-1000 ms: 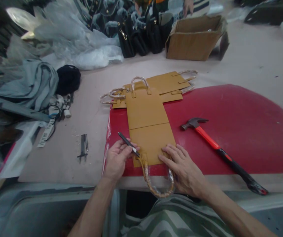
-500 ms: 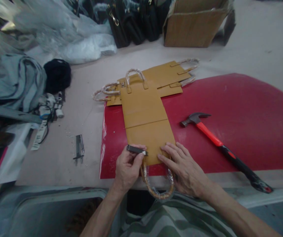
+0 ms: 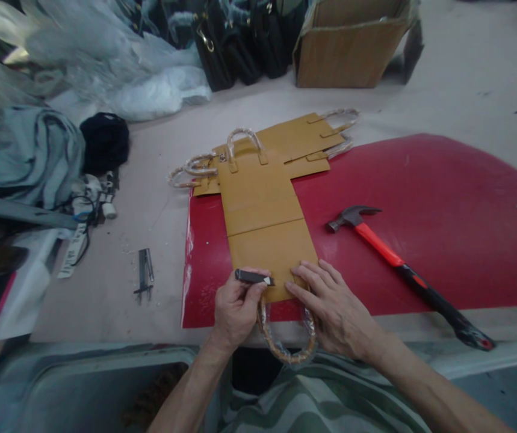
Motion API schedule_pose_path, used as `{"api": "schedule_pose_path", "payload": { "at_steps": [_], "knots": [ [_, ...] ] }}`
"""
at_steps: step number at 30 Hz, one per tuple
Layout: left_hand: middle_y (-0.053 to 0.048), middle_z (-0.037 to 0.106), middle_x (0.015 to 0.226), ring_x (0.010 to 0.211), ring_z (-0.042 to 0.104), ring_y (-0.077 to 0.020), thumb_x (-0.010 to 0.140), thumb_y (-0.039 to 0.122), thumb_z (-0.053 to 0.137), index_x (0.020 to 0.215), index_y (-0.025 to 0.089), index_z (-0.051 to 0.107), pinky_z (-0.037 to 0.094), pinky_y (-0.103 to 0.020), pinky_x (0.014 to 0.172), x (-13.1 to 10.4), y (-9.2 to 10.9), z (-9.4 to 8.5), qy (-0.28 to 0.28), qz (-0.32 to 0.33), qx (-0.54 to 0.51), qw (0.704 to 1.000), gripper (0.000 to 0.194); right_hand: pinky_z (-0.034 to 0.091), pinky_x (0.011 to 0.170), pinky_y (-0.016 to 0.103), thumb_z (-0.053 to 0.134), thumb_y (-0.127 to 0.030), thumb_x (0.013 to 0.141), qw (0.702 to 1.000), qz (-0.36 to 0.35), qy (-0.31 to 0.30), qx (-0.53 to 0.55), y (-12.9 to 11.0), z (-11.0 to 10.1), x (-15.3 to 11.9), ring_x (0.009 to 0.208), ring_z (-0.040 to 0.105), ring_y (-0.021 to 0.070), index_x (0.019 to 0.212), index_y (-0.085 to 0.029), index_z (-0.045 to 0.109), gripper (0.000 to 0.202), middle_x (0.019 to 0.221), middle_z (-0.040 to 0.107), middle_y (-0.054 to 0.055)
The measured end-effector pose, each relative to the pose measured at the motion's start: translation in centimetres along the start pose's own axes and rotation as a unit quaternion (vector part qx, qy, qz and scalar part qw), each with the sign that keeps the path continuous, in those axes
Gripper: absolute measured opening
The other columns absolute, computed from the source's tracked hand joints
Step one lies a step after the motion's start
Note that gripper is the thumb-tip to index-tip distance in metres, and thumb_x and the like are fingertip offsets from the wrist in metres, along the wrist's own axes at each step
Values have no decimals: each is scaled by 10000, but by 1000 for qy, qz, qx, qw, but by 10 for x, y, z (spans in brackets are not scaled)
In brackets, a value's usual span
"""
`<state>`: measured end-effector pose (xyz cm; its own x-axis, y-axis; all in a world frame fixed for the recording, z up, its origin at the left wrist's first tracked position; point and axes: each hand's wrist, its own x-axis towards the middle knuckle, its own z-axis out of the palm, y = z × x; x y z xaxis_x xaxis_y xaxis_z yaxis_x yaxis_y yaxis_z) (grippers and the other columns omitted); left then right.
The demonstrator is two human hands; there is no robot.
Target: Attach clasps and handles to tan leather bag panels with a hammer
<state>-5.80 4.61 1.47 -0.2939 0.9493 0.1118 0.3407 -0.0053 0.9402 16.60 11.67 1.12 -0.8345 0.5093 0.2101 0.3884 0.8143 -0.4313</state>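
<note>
A tan bag panel (image 3: 265,201) with plastic-wrapped handles lies lengthwise over a red mat (image 3: 421,240). My left hand (image 3: 238,307) pinches a small black tool (image 3: 251,277) at the panel's near left part, by the base of the near handle (image 3: 291,355). The tool's pale tip points right, over the tan surface. My right hand (image 3: 330,304) rests with fingers spread on the panel's near right edge, beside the handle. Other tan panels (image 3: 297,138) with wrapped handles lie crosswise beneath the far end.
A claw hammer (image 3: 389,255) lies on the mat at the right. Small metal tools (image 3: 144,270) lie left of the mat. Farther back are a cardboard box (image 3: 339,54), black bags (image 3: 235,51), plastic wrap (image 3: 150,90) and a dark cloth (image 3: 103,141).
My left hand has shifted the black tool slightly right over the panel. My right hand stays on the panel's edge. The whole view has moved slightly.
</note>
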Motion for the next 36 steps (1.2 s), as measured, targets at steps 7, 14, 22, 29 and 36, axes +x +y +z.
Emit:
{"api": "schedule_pose_path", "payload": {
  "at_steps": [7, 14, 22, 29, 36],
  "knots": [
    [-54, 742, 976, 953, 720, -161, 946, 159, 545, 1033, 181, 638, 588, -274, 883, 5, 1, 1, 0, 151, 119, 981, 129, 262, 1172, 607, 519, -146, 807, 1000, -12, 2, -9, 1, 1, 0, 1380, 349, 345, 1362, -164, 521, 555, 1419, 470, 166],
    [-60, 729, 965, 958, 718, -164, 953, 143, 521, 1042, 177, 587, 586, -275, 873, 5, -4, 6, 16, 208, 162, 965, 116, 270, 1164, 597, 525, -147, 806, 1000, -14, 9, -7, 1, 1, 0, 1368, 365, 342, 1342, -167, 537, 536, 1404, 485, 166],
    [-82, 725, 971, 958, 718, -180, 970, 146, 489, 1070, 173, 574, 592, -291, 860, 1, -4, 13, 28, 235, 199, 951, 134, 256, 1176, 592, 535, -158, 813, 1000, -5, 1, -3, -1, 2, 0, 1377, 357, 341, 1362, -178, 526, 549, 1416, 475, 158],
    [-100, 723, 1018, 1006, 712, -184, 949, 103, 510, 1147, 163, 565, 584, -266, 875, 1, -6, 14, -5, 279, 224, 934, 214, 243, 1183, 587, 535, -146, 788, 1000, -5, -1, -8, -2, -1, 0, 1382, 345, 341, 1344, -151, 545, 557, 1415, 480, 169],
    [-69, 731, 962, 934, 717, -160, 931, 91, 533, 1031, 161, 624, 580, -253, 864, 4, 1, 15, 29, 213, 175, 961, 152, 233, 1195, 555, 531, -147, 809, 1000, 6, -10, 6, -3, -2, 2, 1377, 353, 322, 1338, -165, 553, 530, 1400, 482, 154]
  ]
}}
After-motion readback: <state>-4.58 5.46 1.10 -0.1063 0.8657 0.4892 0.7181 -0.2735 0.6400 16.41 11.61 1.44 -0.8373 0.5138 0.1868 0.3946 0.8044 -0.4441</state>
